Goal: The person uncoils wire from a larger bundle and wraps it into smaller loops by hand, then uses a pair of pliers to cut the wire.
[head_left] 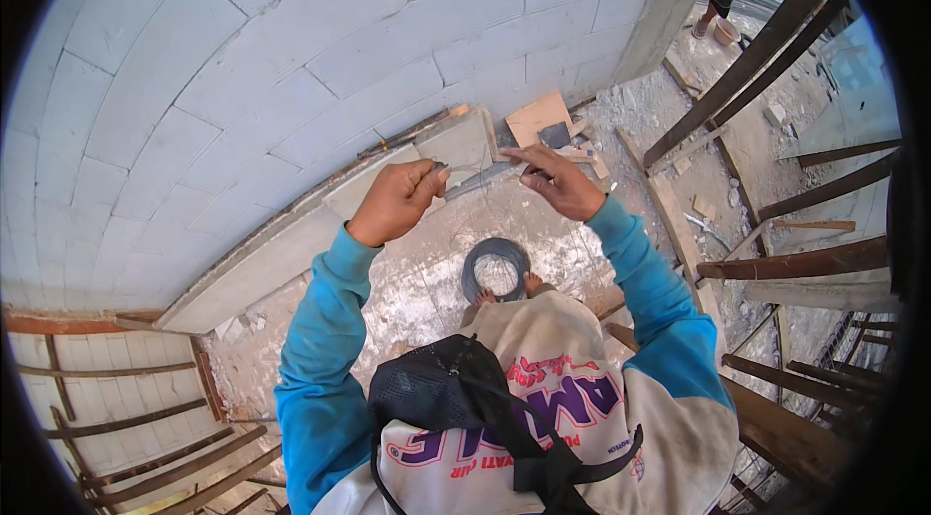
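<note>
One thin grey wire [485, 169], stretched taut between left hand [396, 201] and right hand [560, 182], both pinched on it; dark wire coil [496, 268] on floor below.

bright daylight | soft shadows, no glare | sharp focus | fisheye bending, black vignette at edges

Thin wire [482, 169] taut between hands

Block wall [242, 59]: filling the upper left of frame.
Timber props [766, 49]: leaning at right.
Board offcut [538, 117]: lying at upper centre.
</note>
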The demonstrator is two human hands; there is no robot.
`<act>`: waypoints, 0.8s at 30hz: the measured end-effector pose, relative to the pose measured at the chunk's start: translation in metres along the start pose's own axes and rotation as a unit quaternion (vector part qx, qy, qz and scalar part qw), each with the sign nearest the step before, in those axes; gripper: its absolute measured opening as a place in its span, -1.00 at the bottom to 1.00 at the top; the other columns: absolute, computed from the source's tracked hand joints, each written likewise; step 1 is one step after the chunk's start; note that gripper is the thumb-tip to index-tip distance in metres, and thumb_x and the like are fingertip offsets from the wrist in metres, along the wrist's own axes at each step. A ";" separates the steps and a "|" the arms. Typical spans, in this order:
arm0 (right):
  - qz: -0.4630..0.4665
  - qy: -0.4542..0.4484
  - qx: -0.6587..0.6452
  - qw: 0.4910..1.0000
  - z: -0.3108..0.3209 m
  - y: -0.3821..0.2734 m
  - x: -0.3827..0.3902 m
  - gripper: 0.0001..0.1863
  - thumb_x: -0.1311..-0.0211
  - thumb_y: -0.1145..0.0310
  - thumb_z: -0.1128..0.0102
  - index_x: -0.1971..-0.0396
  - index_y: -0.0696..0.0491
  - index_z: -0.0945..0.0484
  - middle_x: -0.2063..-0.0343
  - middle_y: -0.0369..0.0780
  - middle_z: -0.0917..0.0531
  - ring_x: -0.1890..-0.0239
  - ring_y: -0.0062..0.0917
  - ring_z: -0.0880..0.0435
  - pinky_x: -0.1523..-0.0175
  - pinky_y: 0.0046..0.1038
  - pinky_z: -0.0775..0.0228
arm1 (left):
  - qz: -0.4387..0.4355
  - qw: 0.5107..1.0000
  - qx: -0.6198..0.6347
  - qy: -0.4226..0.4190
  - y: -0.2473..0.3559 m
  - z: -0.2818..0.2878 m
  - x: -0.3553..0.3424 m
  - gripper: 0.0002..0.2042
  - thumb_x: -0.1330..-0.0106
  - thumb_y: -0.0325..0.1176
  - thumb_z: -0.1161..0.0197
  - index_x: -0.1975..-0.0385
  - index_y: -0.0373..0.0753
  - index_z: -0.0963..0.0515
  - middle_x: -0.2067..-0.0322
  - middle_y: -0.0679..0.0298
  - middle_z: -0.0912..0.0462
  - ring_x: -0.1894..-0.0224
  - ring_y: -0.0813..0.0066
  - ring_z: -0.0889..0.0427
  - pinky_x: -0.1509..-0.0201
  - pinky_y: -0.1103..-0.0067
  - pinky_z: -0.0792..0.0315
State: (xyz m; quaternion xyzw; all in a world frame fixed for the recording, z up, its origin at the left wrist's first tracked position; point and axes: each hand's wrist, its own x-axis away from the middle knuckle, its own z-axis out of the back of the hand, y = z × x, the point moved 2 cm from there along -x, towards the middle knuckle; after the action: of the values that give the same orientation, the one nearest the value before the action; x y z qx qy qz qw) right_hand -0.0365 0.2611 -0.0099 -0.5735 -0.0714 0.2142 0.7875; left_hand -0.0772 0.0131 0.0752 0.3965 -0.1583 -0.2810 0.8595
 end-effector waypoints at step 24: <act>-0.295 0.420 0.382 0.769 0.085 0.135 0.174 -0.78 -0.13 0.28 -0.12 0.25 0.04 -0.58 0.32 -0.11 -0.63 0.28 -0.17 -0.59 0.15 -0.29 -0.43 | 0.023 0.975 -0.098 0.196 -0.053 0.153 -0.013 -0.67 -0.35 -0.22 -0.05 0.62 -0.27 -0.36 0.77 0.44 -0.16 0.68 0.70 -0.09 0.63 0.64 -0.05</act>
State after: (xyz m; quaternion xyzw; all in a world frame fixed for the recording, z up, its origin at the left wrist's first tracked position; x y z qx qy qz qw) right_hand 0.0546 0.4416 -0.1310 -0.2085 0.1889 -0.2809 0.9176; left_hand -0.1823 -0.0970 0.1311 0.3537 0.0324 -0.1923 0.9148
